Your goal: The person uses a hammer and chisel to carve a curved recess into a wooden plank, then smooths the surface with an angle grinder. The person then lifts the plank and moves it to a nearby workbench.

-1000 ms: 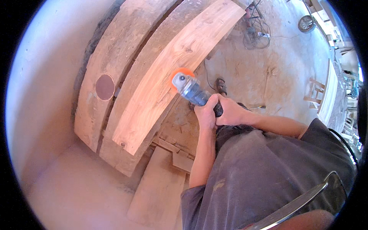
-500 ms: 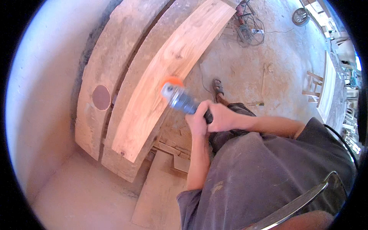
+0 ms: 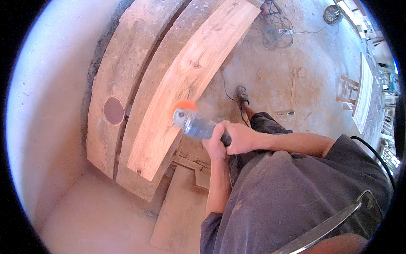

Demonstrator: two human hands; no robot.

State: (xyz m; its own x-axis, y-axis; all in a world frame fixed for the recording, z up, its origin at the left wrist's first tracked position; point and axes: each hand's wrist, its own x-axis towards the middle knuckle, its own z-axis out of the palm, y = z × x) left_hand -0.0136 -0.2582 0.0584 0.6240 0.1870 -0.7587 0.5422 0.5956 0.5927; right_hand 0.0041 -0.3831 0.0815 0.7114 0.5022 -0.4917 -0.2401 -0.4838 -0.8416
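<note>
My left hand point(image 3: 215, 142) and my right hand point(image 3: 243, 138) are both closed around the body of an angle grinder point(image 3: 198, 125), the left one nearer its metal head. An orange disc point(image 3: 185, 105) at the grinder's head is blurred and lies against or just over a pale wooden plank point(image 3: 179, 82). I cannot tell whether it touches the wood. The plank shows knots and stretches diagonally away from me on top of a rough board.
Beside the plank runs another worn board point(image 3: 108, 84) with a round brown sanding disc point(image 3: 114, 111) on it. A pale wall point(image 3: 50, 93) stands at left. Cables point(image 3: 279, 36) and a screwdriver-like tool point(image 3: 286, 113) lie on the floor. A wooden frame point(image 3: 349, 91) is at right.
The grinder and both hands have moved slightly down and left, toward the plank's near end. The view has shifted a little. Both hands keep their hold.
</note>
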